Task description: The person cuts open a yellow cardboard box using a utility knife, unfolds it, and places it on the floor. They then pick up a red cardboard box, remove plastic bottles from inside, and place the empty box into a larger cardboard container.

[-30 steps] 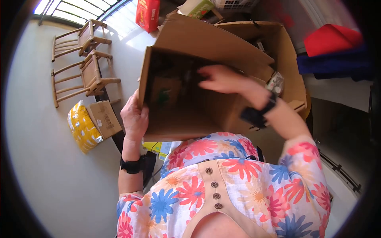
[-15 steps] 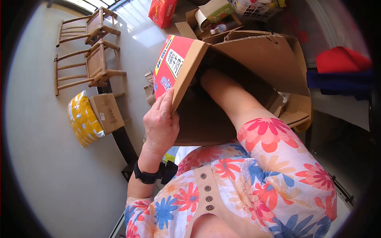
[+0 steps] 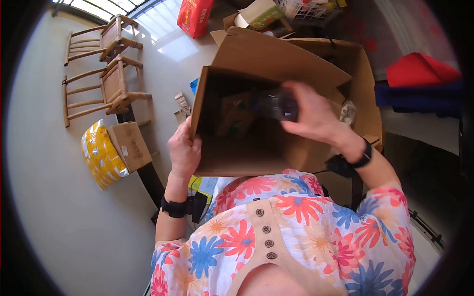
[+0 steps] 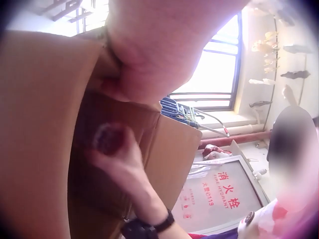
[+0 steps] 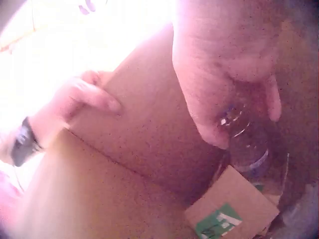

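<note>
A large cardboard box (image 3: 242, 160) lies with its opening toward me, in front of the lap. My left hand (image 3: 182, 152) grips its left edge, thumb on the inner side in the right wrist view. My right hand (image 3: 316, 116) holds a clear plastic bottle (image 5: 249, 144) at the box opening, fingers around its base end in the head view. Deeper in the box sits a small piece of brown cardboard (image 5: 251, 199) with a green printed patch, close to the bottle. The box's far inside is dark.
Behind and right stands another open carton (image 3: 363, 74). Farther back are a red box (image 3: 195, 17) and a white basket (image 3: 306, 12). Red cloth (image 3: 419, 70) lies over navy cloth at right. At left are two bamboo chairs (image 3: 113, 89), a small carton (image 3: 129, 147) and a yellow-white package (image 3: 101, 155).
My right arm reached deep into the box half a second ago; the hand is now back near the opening with a bottle. The box, tilted then by my left hand, has swung back left.
</note>
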`<control>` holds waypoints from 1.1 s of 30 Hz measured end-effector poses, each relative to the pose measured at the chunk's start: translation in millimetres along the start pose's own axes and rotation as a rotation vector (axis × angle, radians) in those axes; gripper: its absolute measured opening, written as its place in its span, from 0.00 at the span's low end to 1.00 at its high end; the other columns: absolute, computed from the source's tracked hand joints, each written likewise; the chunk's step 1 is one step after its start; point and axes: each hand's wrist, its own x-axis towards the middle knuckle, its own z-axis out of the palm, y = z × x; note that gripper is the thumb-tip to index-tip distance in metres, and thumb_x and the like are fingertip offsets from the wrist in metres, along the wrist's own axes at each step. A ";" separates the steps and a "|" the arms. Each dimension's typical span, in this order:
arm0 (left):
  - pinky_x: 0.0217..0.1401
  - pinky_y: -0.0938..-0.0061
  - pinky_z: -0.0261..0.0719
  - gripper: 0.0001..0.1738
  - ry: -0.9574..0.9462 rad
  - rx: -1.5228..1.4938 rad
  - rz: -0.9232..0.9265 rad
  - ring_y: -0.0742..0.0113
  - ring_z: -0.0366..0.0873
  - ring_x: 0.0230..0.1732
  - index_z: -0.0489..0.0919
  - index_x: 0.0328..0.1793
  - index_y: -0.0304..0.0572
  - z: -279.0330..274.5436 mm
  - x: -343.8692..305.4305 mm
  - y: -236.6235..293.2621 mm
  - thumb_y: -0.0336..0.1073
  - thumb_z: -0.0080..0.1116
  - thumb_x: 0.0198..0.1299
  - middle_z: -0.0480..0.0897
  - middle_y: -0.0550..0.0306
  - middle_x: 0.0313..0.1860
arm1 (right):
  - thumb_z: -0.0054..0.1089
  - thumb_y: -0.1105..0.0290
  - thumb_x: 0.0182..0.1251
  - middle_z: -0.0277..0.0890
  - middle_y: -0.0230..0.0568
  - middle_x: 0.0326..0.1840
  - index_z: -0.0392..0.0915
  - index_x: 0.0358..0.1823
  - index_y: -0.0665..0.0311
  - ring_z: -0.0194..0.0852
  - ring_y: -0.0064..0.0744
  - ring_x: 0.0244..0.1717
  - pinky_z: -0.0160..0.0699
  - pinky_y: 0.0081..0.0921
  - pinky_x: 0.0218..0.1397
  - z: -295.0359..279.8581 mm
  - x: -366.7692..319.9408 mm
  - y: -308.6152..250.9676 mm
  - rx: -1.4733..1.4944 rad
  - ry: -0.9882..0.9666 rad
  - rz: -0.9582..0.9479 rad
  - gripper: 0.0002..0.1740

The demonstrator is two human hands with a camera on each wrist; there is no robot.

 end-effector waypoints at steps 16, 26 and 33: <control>0.46 0.82 0.73 0.22 -0.018 -0.199 -0.140 0.76 0.77 0.40 0.75 0.52 0.34 -5.2 1.6 -5.9 0.17 0.45 0.49 0.81 0.60 0.38 | 0.68 0.56 0.49 0.68 0.34 0.39 0.66 0.51 0.58 0.75 0.32 0.38 0.77 0.29 0.29 -156.0 -360.0 227.7 0.741 1.278 1.213 0.30; 0.42 0.81 0.75 0.23 0.006 -0.044 -0.188 0.74 0.78 0.37 0.75 0.52 0.33 -3.8 -6.0 29.5 0.19 0.46 0.46 0.82 0.58 0.36 | 0.64 0.53 0.54 0.61 0.53 0.60 0.61 0.59 0.67 0.69 0.45 0.55 0.79 0.34 0.41 -206.3 -323.9 290.6 0.644 0.823 1.198 0.38; 0.50 0.80 0.72 0.24 0.069 -0.065 0.004 0.75 0.76 0.45 0.73 0.56 0.33 11.6 -6.8 37.0 0.18 0.48 0.49 0.80 0.58 0.43 | 0.53 0.66 0.63 0.70 0.47 0.50 0.65 0.57 0.71 0.74 0.35 0.48 0.83 0.30 0.37 -43.2 -45.7 80.5 1.063 -0.151 0.566 0.23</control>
